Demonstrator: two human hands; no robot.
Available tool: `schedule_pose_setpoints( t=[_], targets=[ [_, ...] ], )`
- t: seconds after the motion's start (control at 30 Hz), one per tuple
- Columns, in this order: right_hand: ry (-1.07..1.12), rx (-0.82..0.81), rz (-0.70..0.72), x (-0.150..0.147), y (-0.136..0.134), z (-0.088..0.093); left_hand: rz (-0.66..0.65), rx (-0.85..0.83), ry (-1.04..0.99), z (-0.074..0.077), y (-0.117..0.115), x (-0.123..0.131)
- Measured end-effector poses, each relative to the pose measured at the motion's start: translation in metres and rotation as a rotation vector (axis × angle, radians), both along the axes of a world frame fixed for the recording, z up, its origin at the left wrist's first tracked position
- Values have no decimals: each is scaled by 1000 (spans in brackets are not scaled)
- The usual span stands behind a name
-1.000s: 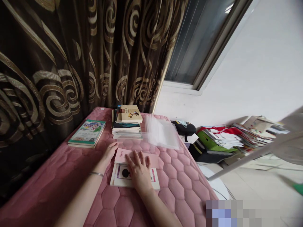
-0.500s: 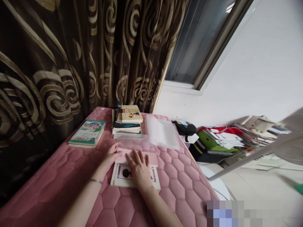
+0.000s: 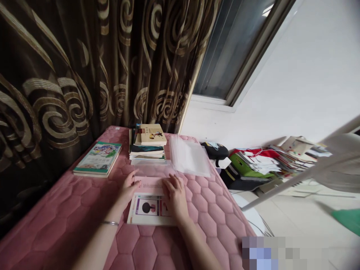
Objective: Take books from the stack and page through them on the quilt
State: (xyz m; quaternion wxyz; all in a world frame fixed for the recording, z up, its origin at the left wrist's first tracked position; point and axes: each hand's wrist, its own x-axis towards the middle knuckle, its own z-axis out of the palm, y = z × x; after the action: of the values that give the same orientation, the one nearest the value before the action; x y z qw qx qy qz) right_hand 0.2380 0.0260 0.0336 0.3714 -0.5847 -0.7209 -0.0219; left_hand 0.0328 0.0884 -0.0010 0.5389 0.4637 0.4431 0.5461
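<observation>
A book (image 3: 152,216) with black and pink pictures on its white page lies in front of me, its pink printed flap (image 3: 153,183) folded out at the far side. Under and beyond the flap spreads a clear plastic sheet (image 3: 153,171). My left hand (image 3: 130,187) rests at the flap's left edge, thumb and forefinger apart. Across the flap's right part and the book's right side lies my right hand (image 3: 176,193), fingers extended and slightly bent, covering part of a picture.
Behind stands a stack of books (image 3: 152,137), with clear plastic covers (image 3: 189,157) to its right. Green-edged books (image 3: 98,157) lie left on the pink quilted mattress (image 3: 137,243). A patterned curtain (image 3: 84,75) hangs alongside. Right are paper piles (image 3: 261,165) and a fan (image 3: 281,180).
My right hand has slid right across the flap, uncovering its print and more of the book's pictures. My left hand stays at the flap's left edge. The view has shifted slightly.
</observation>
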Motion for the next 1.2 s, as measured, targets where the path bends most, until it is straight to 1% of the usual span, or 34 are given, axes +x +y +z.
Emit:
schedule_pose_setpoints(
  t=[0.07, 0.1, 0.17, 0.2, 0.27, 0.3, 0.4, 0.53, 0.63, 0.73, 0.87, 0.97, 1.1, 1.2],
  targets=[
    [132, -19, -83, 15, 5, -1, -14, -8, -15, -1, 2, -1],
    [223, -54, -129, 22, 8, -2, -19, -11, -24, -1, 2, -2],
    [442, -174, -190, 35, 15, -7, -31, -14, -36, -1, 3, -2],
    [558, -244, -193, 40, 19, -9, -41, -17, -41, -1, 3, -2],
    [759, -354, -144, 46, 24, -12, -58, -20, -50, 0, 3, -2],
    [831, -383, -109, 48, 26, -13, -59, -20, -51, 0, 2, -2],
    [957, -390, -32, 48, 30, -14, -35, -18, -34, 3, 1, -1],
    [1033, -386, -32, 46, 31, -15, -25, -21, -22, 6, 0, 0],
    [1007, -348, -56, 46, 32, -17, -31, 1, -28, 8, -2, 1],
    [988, -318, -51, 47, 33, -18, -15, -3, -19, 9, -3, 2],
    [964, -288, -73, 47, 32, -18, 28, -8, 14, 16, -7, 3],
    [963, -270, -81, 46, 32, -18, 17, 6, 26, 21, -12, 5],
    [1000, -288, -61, 44, 30, -16, 19, 15, 17, 24, -15, 6],
    [1059, -316, -18, 43, 28, -13, 12, 20, 3, 24, -15, 6]
  ],
)
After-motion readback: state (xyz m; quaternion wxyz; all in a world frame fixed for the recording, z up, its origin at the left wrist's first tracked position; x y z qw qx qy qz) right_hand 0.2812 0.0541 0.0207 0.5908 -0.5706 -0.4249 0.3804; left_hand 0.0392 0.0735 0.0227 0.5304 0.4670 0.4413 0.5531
